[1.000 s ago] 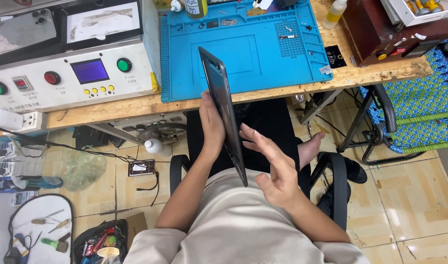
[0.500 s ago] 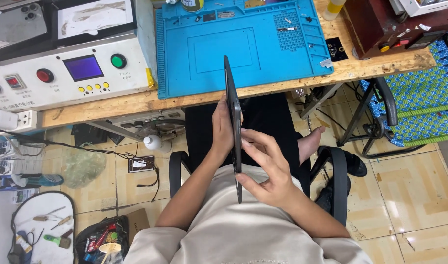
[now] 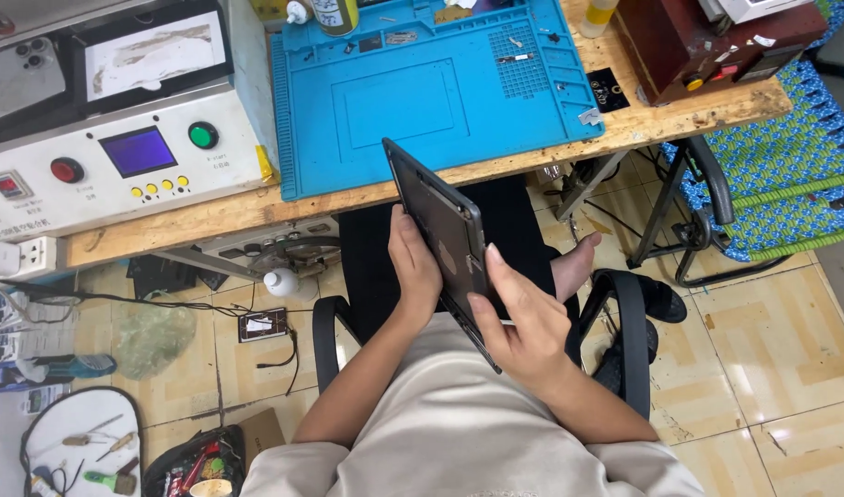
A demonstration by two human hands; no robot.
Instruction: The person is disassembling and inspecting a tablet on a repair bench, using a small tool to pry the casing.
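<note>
Both hands hold a dark tablet (image 3: 438, 230), tilted, below the counter (image 3: 210, 216) edge. Left hand (image 3: 413, 267) closed around its far side; right hand (image 3: 523, 317) covers its lower end, fingers partly hidden.

Dark grey tablet (image 3: 438, 221); blue work mat (image 3: 422, 87); white machine (image 3: 118, 156) with 1 red, 1 green button; green-and-blue woven chair (image 3: 772, 175); beige tiled floor (image 3: 763, 340).

A wooden workbench (image 3: 210, 216) carries a blue work mat (image 3: 422, 92). Left of the mat stands a white control box (image 3: 118, 156) with red and green buttons. Right of the mat lie a small black square pad (image 3: 608, 89) and a dark red box (image 3: 689, 41).
</note>
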